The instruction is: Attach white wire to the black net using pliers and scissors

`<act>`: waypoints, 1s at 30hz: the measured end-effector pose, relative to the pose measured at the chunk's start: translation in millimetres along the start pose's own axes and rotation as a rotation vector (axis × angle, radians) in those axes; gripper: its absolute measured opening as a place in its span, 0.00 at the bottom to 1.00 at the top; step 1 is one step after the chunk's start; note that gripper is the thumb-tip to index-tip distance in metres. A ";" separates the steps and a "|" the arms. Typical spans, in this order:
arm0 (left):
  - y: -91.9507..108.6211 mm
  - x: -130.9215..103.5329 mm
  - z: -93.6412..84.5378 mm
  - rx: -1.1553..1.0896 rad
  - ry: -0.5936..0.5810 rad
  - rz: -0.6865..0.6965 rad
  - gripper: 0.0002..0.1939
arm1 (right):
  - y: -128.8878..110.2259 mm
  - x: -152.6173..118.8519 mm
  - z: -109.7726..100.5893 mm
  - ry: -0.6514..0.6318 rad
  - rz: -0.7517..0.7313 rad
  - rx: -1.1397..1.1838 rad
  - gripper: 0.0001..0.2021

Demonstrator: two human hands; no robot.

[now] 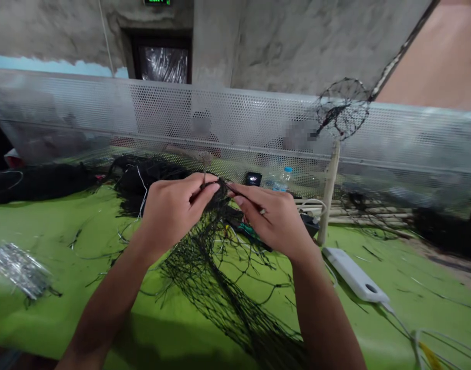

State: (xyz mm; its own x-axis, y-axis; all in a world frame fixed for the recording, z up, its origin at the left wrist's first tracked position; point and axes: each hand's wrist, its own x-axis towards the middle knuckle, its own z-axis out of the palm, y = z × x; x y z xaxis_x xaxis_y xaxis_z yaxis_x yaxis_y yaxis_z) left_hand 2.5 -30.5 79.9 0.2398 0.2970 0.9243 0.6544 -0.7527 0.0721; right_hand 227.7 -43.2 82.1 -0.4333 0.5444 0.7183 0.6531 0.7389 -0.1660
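Note:
My left hand (pixel 177 208) is closed in a pinch on the gathered top of a black knotted net (pixel 220 277). The net hangs from there and spreads over the green table toward me. Close by on the right, my right hand (pixel 272 218) is closed round a thin, dark, stick-like tool (pixel 232 189), its tip against the bunched mesh between the hands. The tool's kind is too small to make out. A thin upright rod (pixel 205 167) stands at my left fingertips, its lower end hidden behind them.
Black netting heaps (pixel 150 177) lie behind my left hand. A bundle of shiny strips (pixel 19 270) is at left, a white power bank (pixel 355 275) with a cable at right. A wooden post (pixel 330 195), bottle (pixel 284 179) and perforated metal screen (pixel 235 118) stand beyond.

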 end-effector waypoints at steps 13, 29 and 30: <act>-13.4 -6.7 -2.6 0.215 0.293 0.119 0.10 | -4.6 -5.9 -3.1 0.248 -0.060 -0.207 0.13; -50.5 -4.5 -18.1 0.315 0.516 -0.110 0.11 | -5.1 -4.1 -7.9 0.229 -0.240 -0.120 0.10; -50.7 -4.2 -17.7 0.287 0.530 -0.116 0.11 | -5.2 -3.1 -6.9 0.209 -0.250 -0.073 0.09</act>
State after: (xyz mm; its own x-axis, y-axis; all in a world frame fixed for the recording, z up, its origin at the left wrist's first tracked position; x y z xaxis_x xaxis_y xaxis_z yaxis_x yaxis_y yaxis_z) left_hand -44.4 -4.0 79.0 -0.1856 -0.0205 0.9824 0.8397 -0.5226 0.1477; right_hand 230.0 -51.5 85.4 -0.4537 0.2507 0.8552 0.5884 0.8050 0.0762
